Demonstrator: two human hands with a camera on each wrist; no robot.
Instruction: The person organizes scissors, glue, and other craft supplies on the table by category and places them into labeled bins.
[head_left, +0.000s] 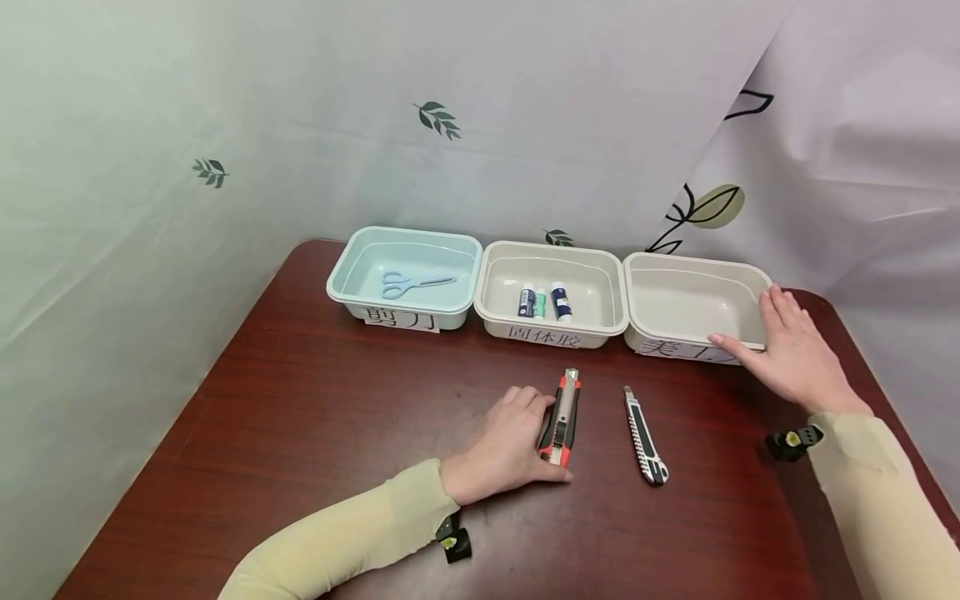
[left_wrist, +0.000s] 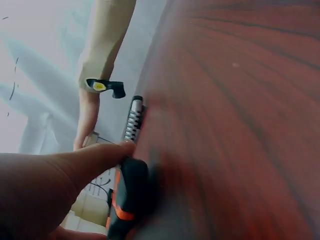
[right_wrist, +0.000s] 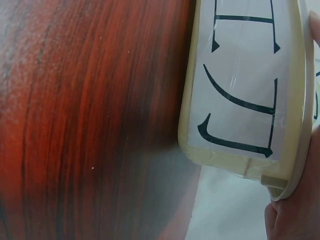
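Left hand [head_left: 510,442]: curled round red-black utility knife [head_left: 562,417], flat on table [head_left: 300,417]. Right hand [head_left: 787,350]: fingers straight, resting on corner rim of beige tray [head_left: 697,267]. Grey utility knife [head_left: 645,435]: just beside, untouched.

bare table [head_left: 315,433] before three tubs [head_left: 551,293], grey cutter [head_left: 645,435] lying right of the orange cutter [head_left: 562,415]

Left hand [head_left: 513,442] curled, right hand [head_left: 787,354] flat.
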